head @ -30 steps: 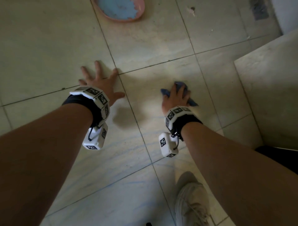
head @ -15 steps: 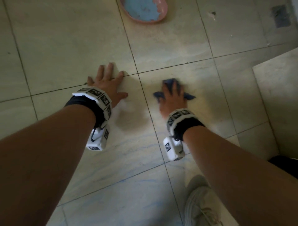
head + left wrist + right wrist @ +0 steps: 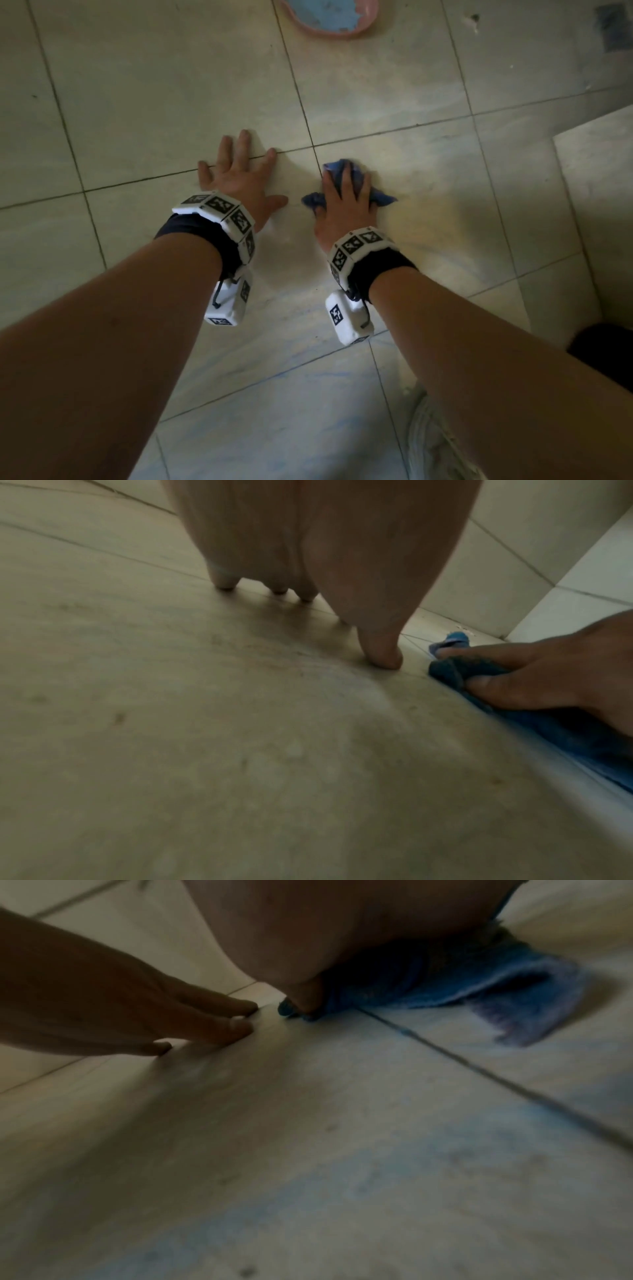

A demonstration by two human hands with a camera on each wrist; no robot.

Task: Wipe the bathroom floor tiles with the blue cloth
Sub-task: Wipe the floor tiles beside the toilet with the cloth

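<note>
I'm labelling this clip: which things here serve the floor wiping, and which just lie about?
In use: blue cloth under right hand; floor tiles; left hand flat on them.
Lying about: pink basin; white shoe.

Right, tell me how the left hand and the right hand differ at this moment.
The left hand lies bare on the floor tiles with straight, spread fingers; the right hand presses down on the blue cloth, its thumb curled onto it. The left hand holds nothing; the right hand covers most of the cloth. Both are down at floor level, and both wrists wear marker bands.
</note>
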